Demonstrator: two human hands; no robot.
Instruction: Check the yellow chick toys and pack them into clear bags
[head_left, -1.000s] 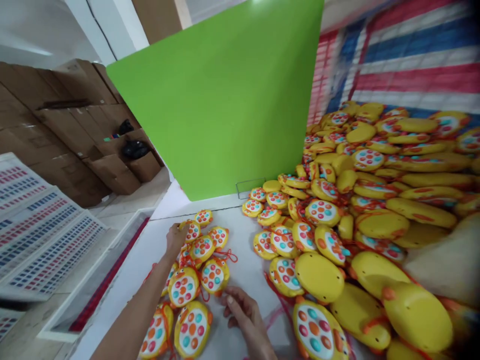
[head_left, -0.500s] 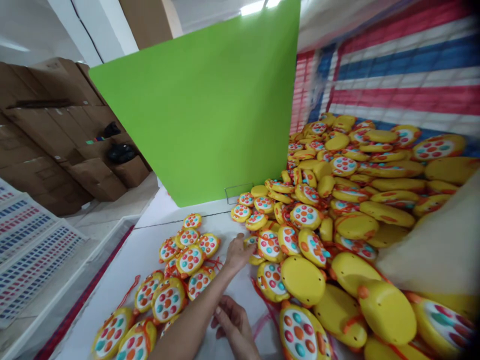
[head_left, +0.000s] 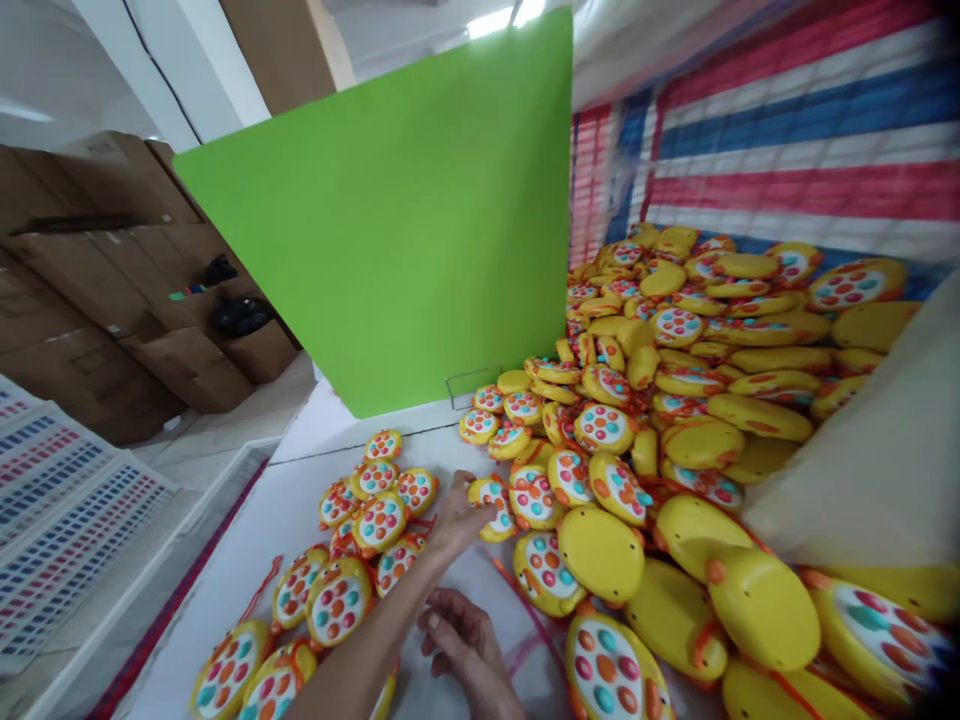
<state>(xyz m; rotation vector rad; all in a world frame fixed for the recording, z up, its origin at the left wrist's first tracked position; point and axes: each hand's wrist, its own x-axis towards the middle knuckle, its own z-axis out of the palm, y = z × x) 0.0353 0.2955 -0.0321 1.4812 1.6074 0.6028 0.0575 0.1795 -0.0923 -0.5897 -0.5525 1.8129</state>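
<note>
With left fingers (head_left: 466, 517), now pinching a yellow toy (head_left: 500, 522) just nudged out from the pile (head_left: 602, 555), so basically singling one out, right fingers (head_left: 448, 640) loosely curled.

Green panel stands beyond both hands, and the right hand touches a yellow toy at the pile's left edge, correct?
Not quite: the head view shows the left hand touching that yellow toy, not the right hand; the green panel does stand beyond both.
</note>
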